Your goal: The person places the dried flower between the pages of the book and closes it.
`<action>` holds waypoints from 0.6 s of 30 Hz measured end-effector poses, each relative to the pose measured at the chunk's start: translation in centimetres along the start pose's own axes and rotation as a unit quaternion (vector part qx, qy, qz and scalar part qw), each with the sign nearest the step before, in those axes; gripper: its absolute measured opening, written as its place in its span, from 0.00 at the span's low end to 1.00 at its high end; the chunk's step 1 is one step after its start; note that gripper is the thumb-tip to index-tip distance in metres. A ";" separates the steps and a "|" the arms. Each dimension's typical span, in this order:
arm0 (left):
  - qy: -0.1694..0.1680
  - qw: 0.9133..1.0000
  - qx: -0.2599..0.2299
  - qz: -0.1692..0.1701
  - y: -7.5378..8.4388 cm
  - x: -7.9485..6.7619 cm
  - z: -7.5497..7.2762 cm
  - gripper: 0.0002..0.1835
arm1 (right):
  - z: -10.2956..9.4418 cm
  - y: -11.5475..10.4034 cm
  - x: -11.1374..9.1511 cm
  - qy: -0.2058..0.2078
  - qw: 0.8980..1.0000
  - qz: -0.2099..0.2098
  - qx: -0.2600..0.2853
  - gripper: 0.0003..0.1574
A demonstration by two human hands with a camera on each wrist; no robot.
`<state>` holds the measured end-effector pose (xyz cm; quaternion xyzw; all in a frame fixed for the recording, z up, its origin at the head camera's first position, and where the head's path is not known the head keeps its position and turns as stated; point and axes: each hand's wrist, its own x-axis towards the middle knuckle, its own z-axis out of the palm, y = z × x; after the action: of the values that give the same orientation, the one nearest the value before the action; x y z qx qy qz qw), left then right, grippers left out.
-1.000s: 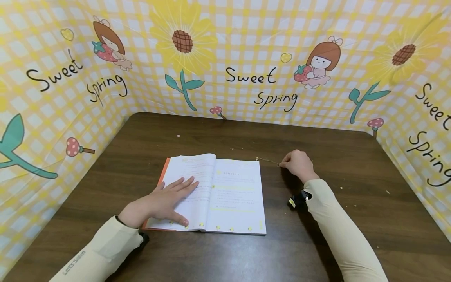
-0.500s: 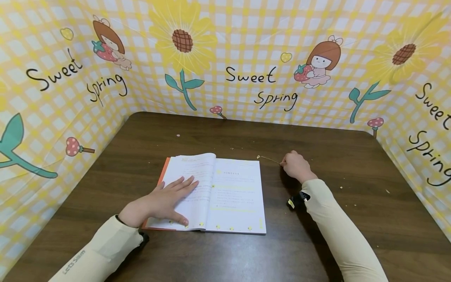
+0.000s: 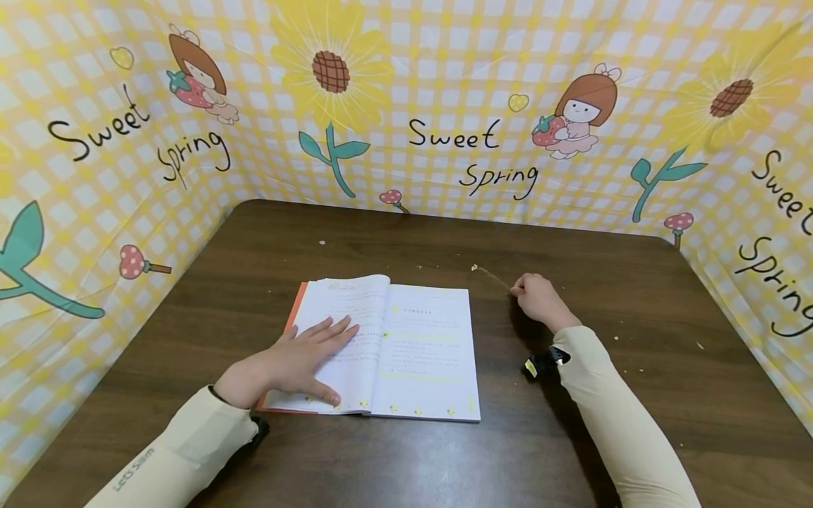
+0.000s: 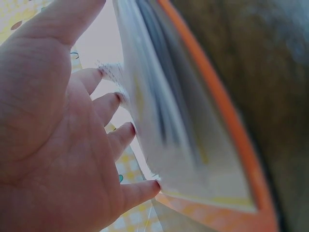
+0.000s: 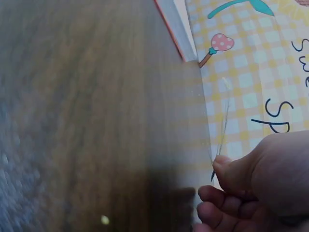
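An open book point(image 3: 422, 353) with an orange cover edge lies on the brown table. My left hand point(image 3: 301, 360) rests with spread fingers on its left page. In the left wrist view, fingertips point(image 4: 126, 131) touch the page, and the page edges point(image 4: 164, 106) bulge apart near the cover. To the right of the book, my right hand point(image 3: 538, 296) pinches the end of a thin dried flower stem point(image 3: 492, 277) between thumb and forefinger. The stem's small pale head points left and away, beyond the book's far right corner. In the right wrist view, the stem point(image 5: 223, 123) rises from the thumb tip.
Small pale crumbs point(image 3: 322, 243) are scattered over the table point(image 3: 267, 243), more of them at the right. A yellow checked cloth point(image 3: 438, 92) with printed flowers and lettering walls the table in at the back and both sides.
The pale head of the dried stem has swung away from the book's corner, toward the back and slightly right. My right hand has shifted a little; my left hand stays on the page.
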<state>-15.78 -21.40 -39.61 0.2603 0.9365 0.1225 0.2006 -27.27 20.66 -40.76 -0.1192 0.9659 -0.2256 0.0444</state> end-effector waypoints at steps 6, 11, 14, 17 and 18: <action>0.001 1.000 -0.001 0.000 -0.2 0.1 0.2 0.64 | 0.0 0.0 -0.5 0.021 0.998 0.012 0.051 0.11; 0.002 1.000 -0.001 0.000 -0.3 0.1 0.2 0.64 | -0.1 -0.2 -0.8 0.027 0.993 0.021 0.110 0.11; 0.003 1.000 -0.002 -0.001 -0.2 0.1 0.1 0.64 | -0.1 -0.2 -0.9 0.025 0.987 0.029 0.157 0.11; 0.001 1.000 -0.001 -0.003 -0.2 0.1 0.2 0.64 | -0.1 -0.2 -1.0 0.022 0.979 0.033 0.200 0.11; 0.001 1.000 -0.001 -0.003 -0.2 0.1 0.2 0.63 | -0.1 -0.2 -1.1 0.020 0.976 0.034 0.214 0.12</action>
<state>-15.88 -21.53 -39.88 0.2571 0.9373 0.1231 0.2006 -26.12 20.76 -40.57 -0.0694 0.8996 -0.4273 0.0571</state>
